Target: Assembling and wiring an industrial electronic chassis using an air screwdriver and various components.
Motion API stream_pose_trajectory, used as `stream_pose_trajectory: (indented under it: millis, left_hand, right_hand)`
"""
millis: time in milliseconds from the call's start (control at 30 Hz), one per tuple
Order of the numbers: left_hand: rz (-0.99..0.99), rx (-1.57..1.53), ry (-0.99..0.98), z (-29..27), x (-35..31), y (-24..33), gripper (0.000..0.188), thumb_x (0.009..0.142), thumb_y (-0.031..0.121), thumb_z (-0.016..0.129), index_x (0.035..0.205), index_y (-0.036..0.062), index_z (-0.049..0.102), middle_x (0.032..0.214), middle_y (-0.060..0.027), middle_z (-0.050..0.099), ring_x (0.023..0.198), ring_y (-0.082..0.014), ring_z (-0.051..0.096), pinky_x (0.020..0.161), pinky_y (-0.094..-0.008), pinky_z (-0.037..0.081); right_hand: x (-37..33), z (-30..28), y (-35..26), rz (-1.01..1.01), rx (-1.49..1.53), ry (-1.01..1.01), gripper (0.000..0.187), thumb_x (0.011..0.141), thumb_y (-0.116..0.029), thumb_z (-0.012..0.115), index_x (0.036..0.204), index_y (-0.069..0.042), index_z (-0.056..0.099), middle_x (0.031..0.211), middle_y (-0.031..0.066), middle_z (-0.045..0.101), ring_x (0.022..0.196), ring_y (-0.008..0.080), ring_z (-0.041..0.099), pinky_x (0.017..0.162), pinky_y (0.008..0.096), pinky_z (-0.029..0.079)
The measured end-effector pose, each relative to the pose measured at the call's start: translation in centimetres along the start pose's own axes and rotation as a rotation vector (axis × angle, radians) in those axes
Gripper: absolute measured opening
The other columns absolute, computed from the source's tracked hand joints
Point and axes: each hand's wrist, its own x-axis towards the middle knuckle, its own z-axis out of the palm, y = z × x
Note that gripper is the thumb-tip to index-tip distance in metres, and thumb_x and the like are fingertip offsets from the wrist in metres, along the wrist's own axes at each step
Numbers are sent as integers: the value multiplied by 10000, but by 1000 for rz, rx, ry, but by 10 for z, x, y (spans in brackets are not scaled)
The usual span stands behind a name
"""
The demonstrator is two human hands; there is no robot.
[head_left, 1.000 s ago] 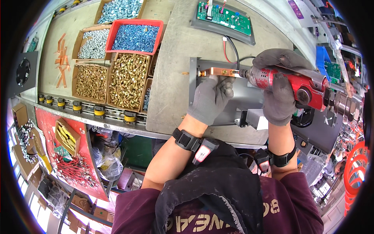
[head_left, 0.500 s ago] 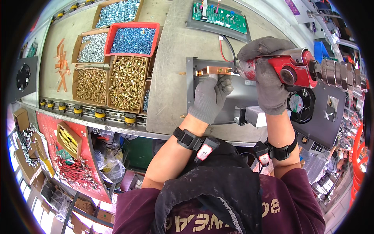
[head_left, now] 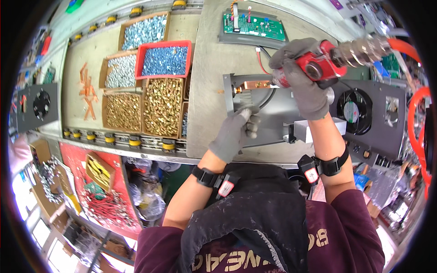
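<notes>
My right hand (head_left: 302, 82), in a grey glove, is closed round a red air-powered driver (head_left: 318, 66). The driver's nose is at the right end of a copper bar (head_left: 256, 85), which lies across the left part of a dark grey metal chassis (head_left: 273, 119). A brass-coloured fastener (head_left: 237, 89) shows at the bar's left end. Just below the bar, apart from it, my gloved left hand (head_left: 231, 134) hovers over the chassis edge with curled fingers; whatever they may hold is hidden. A black cable curves across the chassis under the driver.
Left stand boxes of gold-coloured screws (head_left: 161, 107), silver screws (head_left: 122, 71) and a red tray (head_left: 189, 59) of blue-toned fasteners. Loose copper strips (head_left: 87, 93) lie beyond them. A green circuit board (head_left: 255, 26) sits at the back. An orange hose (head_left: 412, 113) and black fan (head_left: 353, 111) are right.
My left hand has let go of the copper bar and drawn back toward me. The driver has tilted, its hose end swinging up and away from me. The view has shifted slightly.
</notes>
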Motion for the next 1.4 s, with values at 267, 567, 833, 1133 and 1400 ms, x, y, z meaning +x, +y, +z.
stream_pose_trajectory:
  millis: [267,567,833,1133,1400]
  left_hand:
    - [582,898,440,-24,1,37,305,929,184,501,1167,-4,539,893,-55,597,674,-74,506,574,-210,436]
    - [369,1319,419,-46,46,44,550,797,212,663,1258,-11,462,1067,-144,567,897,-193,554,782,-306,461]
    - [165,1229,349,-30,56,48,317,786,130,663,1055,3,554,868,-33,559,757,-111,522,671,-255,437]
    - [747,2604,-14,-39,76,50,349,839,104,579,1161,12,481,988,-115,610,953,-240,603,830,-339,481]
    - [290,1398,346,-12,54,52,537,759,172,678,1241,42,480,1103,-114,608,995,-216,599,832,-315,478]
  right_hand:
    - [-45,-30,-43,192,180,231,338,779,-33,665,1097,0,556,1026,71,621,885,118,604,783,255,498]
    - [-376,-208,-15,502,-356,836,360,790,-6,661,1128,-16,539,990,53,612,896,126,576,797,268,478]
    - [-559,-358,65,1101,-1234,797,501,777,-230,681,1218,-86,491,1123,188,564,1022,353,550,848,403,435]
    - [-255,-220,-58,-49,-1074,553,353,737,16,584,1088,-21,574,1022,162,575,934,321,563,817,377,455]
    - [100,-235,-100,-397,-817,605,551,762,-250,686,1209,-5,477,1074,200,558,1005,334,541,858,390,433]
